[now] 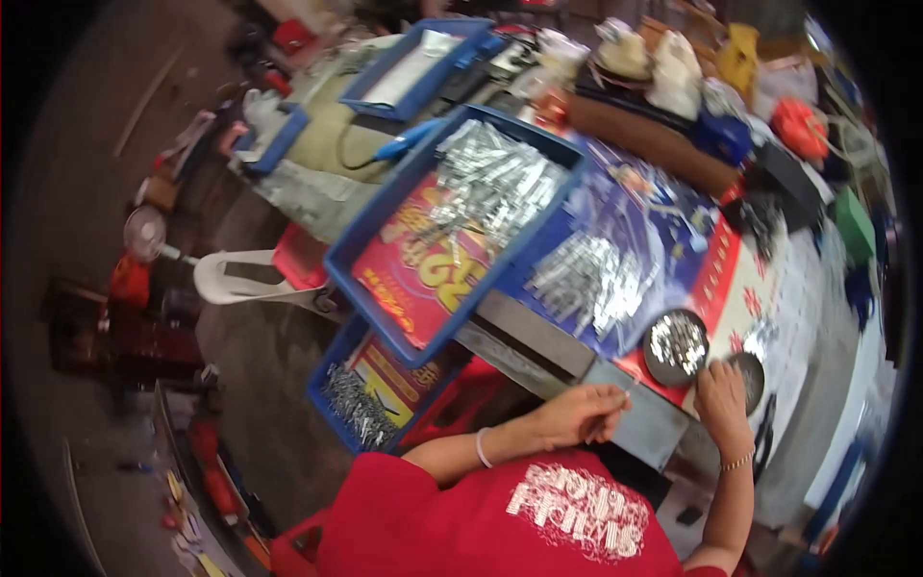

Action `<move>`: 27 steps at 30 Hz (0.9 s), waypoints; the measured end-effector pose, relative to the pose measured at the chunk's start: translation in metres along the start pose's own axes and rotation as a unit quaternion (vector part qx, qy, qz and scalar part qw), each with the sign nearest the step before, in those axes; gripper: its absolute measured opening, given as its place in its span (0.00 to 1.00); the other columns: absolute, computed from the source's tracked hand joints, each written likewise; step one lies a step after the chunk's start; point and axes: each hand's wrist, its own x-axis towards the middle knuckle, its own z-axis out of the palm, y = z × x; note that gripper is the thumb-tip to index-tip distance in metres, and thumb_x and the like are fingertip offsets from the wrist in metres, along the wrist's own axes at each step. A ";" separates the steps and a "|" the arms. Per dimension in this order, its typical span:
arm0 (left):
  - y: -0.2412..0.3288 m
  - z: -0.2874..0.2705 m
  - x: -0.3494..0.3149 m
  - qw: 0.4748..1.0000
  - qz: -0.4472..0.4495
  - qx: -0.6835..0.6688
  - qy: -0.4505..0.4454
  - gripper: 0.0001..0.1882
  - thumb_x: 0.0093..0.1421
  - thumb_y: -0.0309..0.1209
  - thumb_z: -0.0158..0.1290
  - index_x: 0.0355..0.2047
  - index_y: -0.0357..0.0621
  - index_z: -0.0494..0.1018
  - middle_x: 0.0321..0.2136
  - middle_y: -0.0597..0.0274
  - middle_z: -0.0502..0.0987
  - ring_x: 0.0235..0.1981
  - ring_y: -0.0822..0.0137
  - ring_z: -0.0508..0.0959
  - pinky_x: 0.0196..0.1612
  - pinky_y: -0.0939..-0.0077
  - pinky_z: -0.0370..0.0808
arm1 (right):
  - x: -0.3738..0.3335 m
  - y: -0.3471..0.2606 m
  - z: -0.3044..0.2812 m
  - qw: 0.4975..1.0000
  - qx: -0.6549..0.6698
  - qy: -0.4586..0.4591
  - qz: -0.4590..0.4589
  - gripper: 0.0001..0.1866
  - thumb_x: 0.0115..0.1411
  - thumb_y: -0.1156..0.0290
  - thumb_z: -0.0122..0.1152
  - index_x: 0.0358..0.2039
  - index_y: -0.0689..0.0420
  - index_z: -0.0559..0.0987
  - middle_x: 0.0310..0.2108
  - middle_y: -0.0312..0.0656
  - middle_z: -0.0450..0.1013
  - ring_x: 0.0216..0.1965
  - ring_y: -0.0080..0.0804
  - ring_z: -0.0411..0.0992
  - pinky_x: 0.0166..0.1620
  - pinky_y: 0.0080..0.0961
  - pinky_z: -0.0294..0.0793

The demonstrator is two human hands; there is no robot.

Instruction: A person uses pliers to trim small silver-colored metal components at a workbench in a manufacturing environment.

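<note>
Right at the near edge, above the red shirt (461, 524), the left hand (585, 413) has its fingers pinched shut on a slim pale piece (632, 387). It's tiny and blurred, but its long axis seems to slant up and to the right, the free end towards the dark dish of shiny bits (665, 373). The right hand (723, 394) is down at the second dish (758, 377), fingers curled; whether they've got anything, I cannot tell.

Beyond them, the counter (784, 298) wears a blue, red and white printed covering, with a fanned pile of silvery strips (601, 279) on it. To the left, the big blue tray (411, 356) runs diagonally, more strips heaped at its far end, a smaller tray of metal pins (361, 413) lower down. Farther back, a brown bar (654, 144), then bags (678, 77) crowding the edge; away left, dim floor (106, 173) and a fan (144, 234).
</note>
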 end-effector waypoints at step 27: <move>0.006 0.024 -0.005 0.999 -0.029 -0.034 -0.017 0.11 0.63 0.39 0.46 0.32 0.46 0.66 0.19 0.65 0.71 0.17 0.71 0.71 0.19 0.83 0.66 | 0.002 -0.097 -0.033 0.564 0.818 -0.028 0.107 0.04 0.60 0.74 0.49 0.29 0.59 0.66 0.27 0.30 0.61 0.29 0.15 0.58 0.33 0.14 0.61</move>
